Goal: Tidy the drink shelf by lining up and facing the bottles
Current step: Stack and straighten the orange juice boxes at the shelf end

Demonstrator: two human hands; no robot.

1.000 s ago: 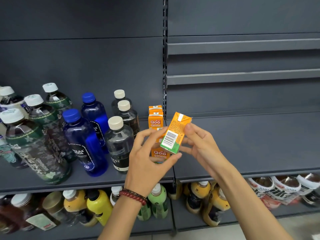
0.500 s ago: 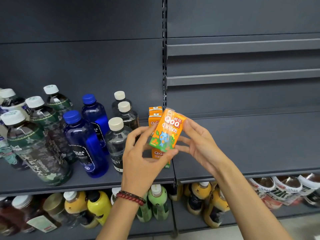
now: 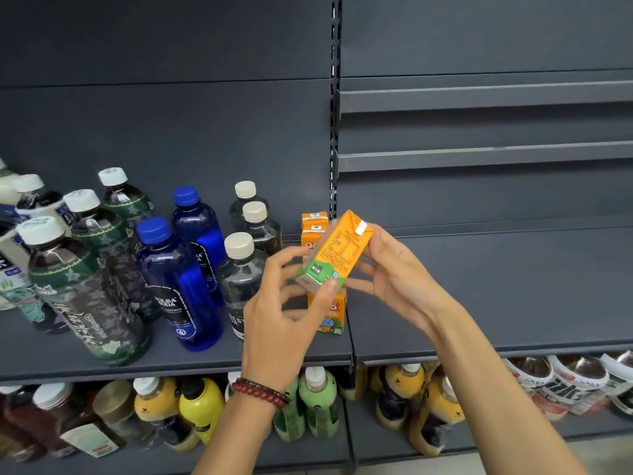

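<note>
1. The left hand (image 3: 284,323) and right hand (image 3: 400,282) both pinch a small orange-and-green cardboard juice carton (image 3: 339,252), which is tilted at mid-frame above the dark grey metal shelf (image 3: 479,303).
2. Just behind it stand matching orange cartons (image 3: 314,234).
3. Left of these are clear cream-capped bottles (image 3: 239,279), then blue plastic bottles (image 3: 178,289).

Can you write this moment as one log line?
held: orange-and-green cardboard juice carton, tilted | left grip: pinches green end | right grip: holds top | status: not yet placed
</note>
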